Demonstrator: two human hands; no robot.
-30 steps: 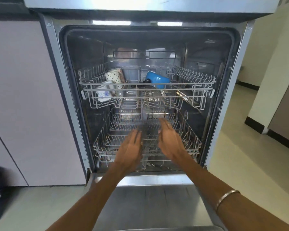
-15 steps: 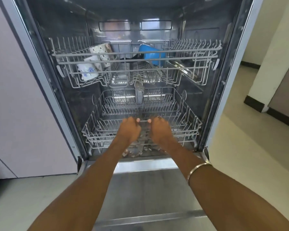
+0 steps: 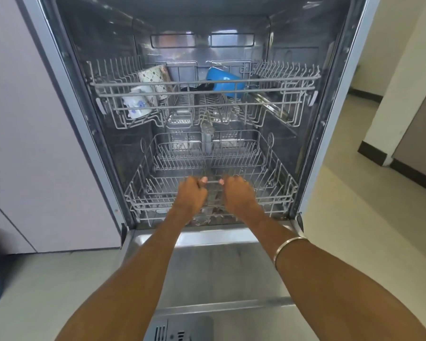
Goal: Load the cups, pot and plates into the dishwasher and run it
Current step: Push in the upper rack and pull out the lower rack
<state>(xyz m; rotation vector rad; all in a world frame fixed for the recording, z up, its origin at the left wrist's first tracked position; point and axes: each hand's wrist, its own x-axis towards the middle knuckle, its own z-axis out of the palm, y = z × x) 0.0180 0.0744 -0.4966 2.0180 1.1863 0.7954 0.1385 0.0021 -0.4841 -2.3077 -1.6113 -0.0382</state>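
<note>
Head view: dishwasher (image 3: 67,99) open, door down at frame bottom. Upper rack (image 3: 280,81), frame centre, holds two patterned cups (image 3: 143,99) at left, blue cup (image 3: 225,81) mid. Left hand (image 3: 191,194) & right hand (image 3: 236,193) both curled round lower rack (image 3: 276,193) front wire, below centre; nothing visible in it.

Both hands went from open, fingers spread above lower rack (image 3: 276,190) a second ago, to curled round its front top wire. Left hand (image 3: 191,193) and right hand (image 3: 236,193) now grip side by side, thumbs nearly meeting at centre. Head camera dropped closer and lower; more of open door (image 3: 219,274) shows.
</note>
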